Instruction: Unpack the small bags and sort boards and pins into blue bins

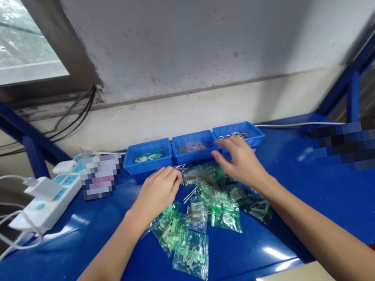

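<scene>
My left hand is closed, with thin metal rods sticking out at its fingertips. My right hand hovers at the front edge of the right blue bin, thumb and fingers apart, nothing visible between them. Shiny metal rods lie in that bin. Between and below my hands is a pile of small clear bags with green marks, such as the front bag, holding small rod-like pieces. A few loose metal rods rest on the pile.
The middle blue bin holds small bagged pieces; the left blue bin holds green and white ones. A white power strip with cables lies left on the blue table. Behind stands a wall; blue frame bars flank the table.
</scene>
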The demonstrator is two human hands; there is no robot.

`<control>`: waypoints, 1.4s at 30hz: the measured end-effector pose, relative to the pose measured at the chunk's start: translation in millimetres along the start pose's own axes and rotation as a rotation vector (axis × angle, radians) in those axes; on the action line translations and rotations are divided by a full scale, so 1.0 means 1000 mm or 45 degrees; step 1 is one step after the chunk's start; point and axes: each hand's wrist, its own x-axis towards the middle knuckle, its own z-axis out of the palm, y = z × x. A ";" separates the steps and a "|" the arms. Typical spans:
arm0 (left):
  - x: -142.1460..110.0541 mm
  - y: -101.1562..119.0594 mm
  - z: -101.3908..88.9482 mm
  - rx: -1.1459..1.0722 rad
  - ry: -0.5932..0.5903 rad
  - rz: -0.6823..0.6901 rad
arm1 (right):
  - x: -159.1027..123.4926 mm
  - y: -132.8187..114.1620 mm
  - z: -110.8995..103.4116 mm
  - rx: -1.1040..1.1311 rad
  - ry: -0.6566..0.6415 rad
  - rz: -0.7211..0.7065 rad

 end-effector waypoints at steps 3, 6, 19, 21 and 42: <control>-0.005 0.012 -0.003 -0.629 0.254 -0.299 | -0.012 -0.039 0.008 0.190 -0.144 -0.195; -0.006 0.026 -0.001 -1.291 0.408 -0.527 | -0.022 -0.058 0.015 0.275 -0.186 -0.315; -0.013 0.029 0.008 -0.978 0.421 -0.205 | -0.019 -0.055 0.006 0.395 -0.159 -0.341; -0.014 0.029 0.007 -0.797 0.430 -0.179 | -0.020 -0.056 0.007 0.405 -0.178 -0.360; -0.006 0.005 0.018 -0.011 -0.020 -0.308 | 0.011 0.057 -0.018 -0.350 0.284 0.311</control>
